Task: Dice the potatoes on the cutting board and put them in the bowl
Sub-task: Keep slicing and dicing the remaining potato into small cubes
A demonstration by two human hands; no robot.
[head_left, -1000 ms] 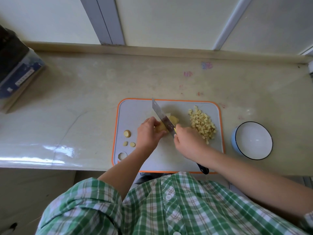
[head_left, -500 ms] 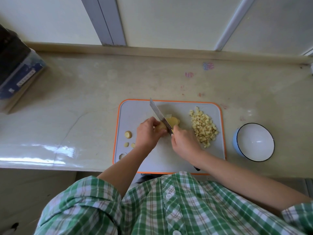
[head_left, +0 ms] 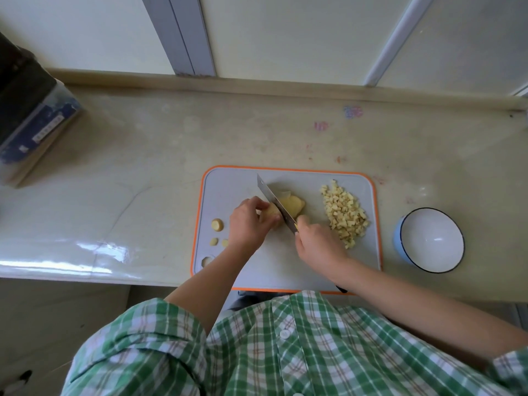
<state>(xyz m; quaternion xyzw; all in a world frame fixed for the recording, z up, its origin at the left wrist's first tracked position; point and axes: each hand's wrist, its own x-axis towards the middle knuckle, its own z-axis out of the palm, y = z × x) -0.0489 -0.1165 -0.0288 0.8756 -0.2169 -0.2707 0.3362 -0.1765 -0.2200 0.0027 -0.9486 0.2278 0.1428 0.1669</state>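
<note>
Box [head_left: 31, 130] on counter [head_left: 137, 172], well left of left hand [head_left: 248, 225]. Offcuts [head_left: 217, 224] on board [head_left: 225, 190], just left of same hand. Left hand: fingers curled over potato [head_left: 294, 206], holding it down on board. Knife [head_left: 273, 200] between hands, blade across potato, tip pointing away from person. Right hand [head_left: 320, 244]: clenched round knife handle. Dice pile [head_left: 344, 214] on board, just right of right hand. Bowl [head_left: 431, 238] on counter, further right, off board, apart from pile.
</note>
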